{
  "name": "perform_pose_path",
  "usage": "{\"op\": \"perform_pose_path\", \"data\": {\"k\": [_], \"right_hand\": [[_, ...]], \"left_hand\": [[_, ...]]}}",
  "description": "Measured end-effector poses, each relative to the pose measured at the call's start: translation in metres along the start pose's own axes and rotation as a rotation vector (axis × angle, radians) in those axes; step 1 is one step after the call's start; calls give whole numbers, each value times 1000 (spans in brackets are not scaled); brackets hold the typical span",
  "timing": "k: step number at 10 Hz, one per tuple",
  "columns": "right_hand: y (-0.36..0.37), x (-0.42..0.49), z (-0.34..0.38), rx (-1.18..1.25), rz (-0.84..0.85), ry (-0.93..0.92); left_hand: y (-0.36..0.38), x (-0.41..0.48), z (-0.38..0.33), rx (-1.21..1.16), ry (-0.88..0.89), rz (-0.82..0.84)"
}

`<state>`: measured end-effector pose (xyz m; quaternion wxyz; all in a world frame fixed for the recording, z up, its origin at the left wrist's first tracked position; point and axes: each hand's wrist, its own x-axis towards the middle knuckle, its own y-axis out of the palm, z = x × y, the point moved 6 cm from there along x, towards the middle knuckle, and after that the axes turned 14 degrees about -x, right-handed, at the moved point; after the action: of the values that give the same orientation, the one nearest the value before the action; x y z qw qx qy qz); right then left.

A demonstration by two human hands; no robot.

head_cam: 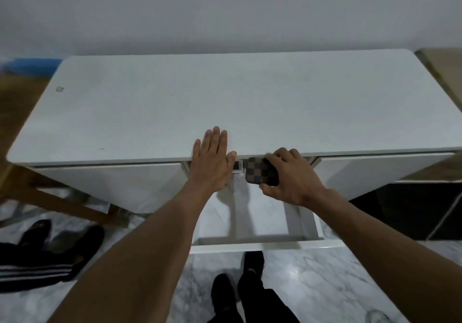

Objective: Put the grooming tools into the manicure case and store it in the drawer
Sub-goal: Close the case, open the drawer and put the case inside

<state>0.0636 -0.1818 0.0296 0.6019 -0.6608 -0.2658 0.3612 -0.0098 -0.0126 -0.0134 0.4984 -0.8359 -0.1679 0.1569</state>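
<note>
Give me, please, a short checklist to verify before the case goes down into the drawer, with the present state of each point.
1. The drawer is pulled open: ok.
2. The right hand grips the checkered case: ok.
3. The case is over the open drawer, not over the tabletop: ok.
4. The left hand lies flat on the tabletop edge, beside the case's path: ok.
5. The case is shut, with all tools inside: cannot tell.
6. The drawer floor under the case is free: cannot tell, the hands hide it.

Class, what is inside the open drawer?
The checkered case, held in the right grip, above the white floor of the drawer. The back is hidden under the desktop; the grip covers part of the case.
</note>
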Motion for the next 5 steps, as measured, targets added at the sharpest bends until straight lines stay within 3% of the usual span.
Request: {"op": "perform_pose_path", "data": {"k": [5], "right_hand": [[108,18,12,37,282,57]], "left_hand": [[6,0,2,27,40,-123]]}}
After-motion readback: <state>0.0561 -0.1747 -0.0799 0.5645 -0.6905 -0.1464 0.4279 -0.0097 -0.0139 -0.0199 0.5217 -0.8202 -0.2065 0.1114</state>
